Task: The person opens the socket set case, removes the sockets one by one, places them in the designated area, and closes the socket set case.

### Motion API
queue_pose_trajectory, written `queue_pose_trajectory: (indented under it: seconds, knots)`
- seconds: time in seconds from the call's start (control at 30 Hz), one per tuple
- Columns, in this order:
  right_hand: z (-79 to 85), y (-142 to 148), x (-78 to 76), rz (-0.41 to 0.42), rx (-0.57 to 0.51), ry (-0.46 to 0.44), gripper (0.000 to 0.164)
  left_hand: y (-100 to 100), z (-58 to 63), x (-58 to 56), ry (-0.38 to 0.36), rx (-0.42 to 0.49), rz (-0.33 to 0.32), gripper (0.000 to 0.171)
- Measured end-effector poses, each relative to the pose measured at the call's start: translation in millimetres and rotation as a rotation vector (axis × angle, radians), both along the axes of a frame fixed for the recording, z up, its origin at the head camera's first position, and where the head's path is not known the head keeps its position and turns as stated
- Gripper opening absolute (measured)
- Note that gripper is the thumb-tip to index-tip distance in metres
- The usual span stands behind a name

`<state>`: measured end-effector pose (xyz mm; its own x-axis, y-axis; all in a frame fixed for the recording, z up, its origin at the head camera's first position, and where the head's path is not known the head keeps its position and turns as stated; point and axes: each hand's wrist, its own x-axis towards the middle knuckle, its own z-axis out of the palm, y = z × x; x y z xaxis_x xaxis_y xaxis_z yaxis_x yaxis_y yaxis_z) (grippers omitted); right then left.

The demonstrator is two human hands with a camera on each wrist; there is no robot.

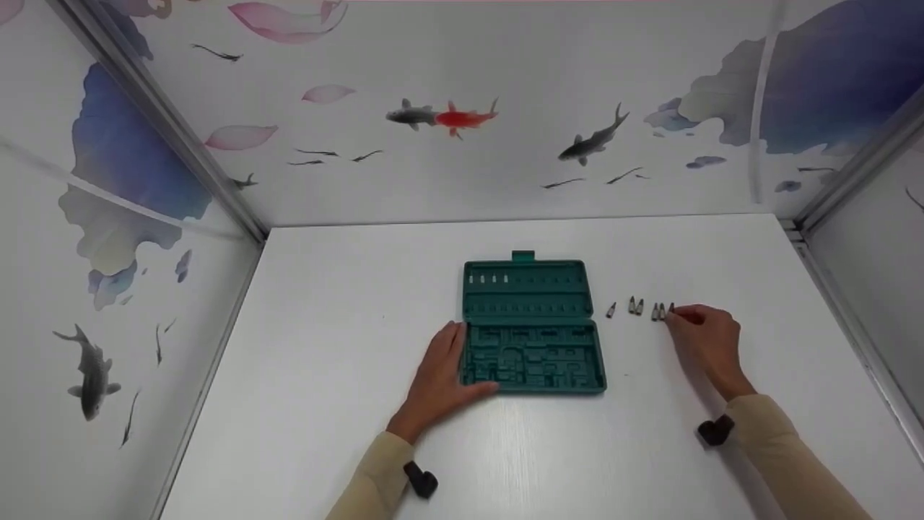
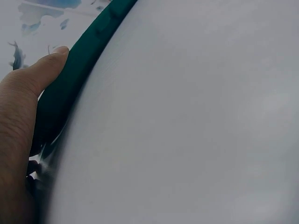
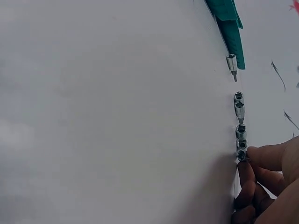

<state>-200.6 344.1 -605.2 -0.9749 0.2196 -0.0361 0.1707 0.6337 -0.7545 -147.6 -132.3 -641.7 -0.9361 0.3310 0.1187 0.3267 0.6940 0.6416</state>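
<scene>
A green plastic case [image 1: 533, 354] lies unfolded on the white table, its moulded recesses facing up. My left hand [image 1: 442, 372] rests around its near left corner, thumb along the front edge and fingers along the left side. In the left wrist view the thumb [image 2: 51, 63] touches the case's front wall [image 2: 70, 81]. Right of the case, several small metal socket bits [image 1: 635, 306] stretch in a row. At the row's right end my right hand [image 1: 704, 339] pinches one socket bit [image 3: 241, 155] between thumb and fingers, close beside its neighbours.
The case's lid [image 1: 530, 292] has several small pale pieces [image 1: 489, 279] in its upper left slots. A single socket bit [image 1: 611, 310] lies nearest the case. Printed panels [image 1: 520, 166] with fish and petals wall in the table [image 1: 346, 303] at the back and sides.
</scene>
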Motion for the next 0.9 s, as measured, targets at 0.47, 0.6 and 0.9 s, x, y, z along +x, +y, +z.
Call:
queue_pose_trajectory:
  seconds: [0.47,0.6,0.9]
  knots:
    - [-0.6,-1.5,-4.1,-0.007,0.022,0.02,0.038,0.6,1.1,-0.6,-0.009,-0.007,0.007,0.125]
    - [0.1,-1.7,-4.6,-0.005,0.015,0.0,0.039,0.1,0.3,-0.5,-0.01,-0.004,0.005,0.125]
    - [0.3,-3.3,-5.5,-0.008,0.02,-0.012,0.039,-0.6,-2.8,-1.1,0.006,-0.001,0.0,0.125]
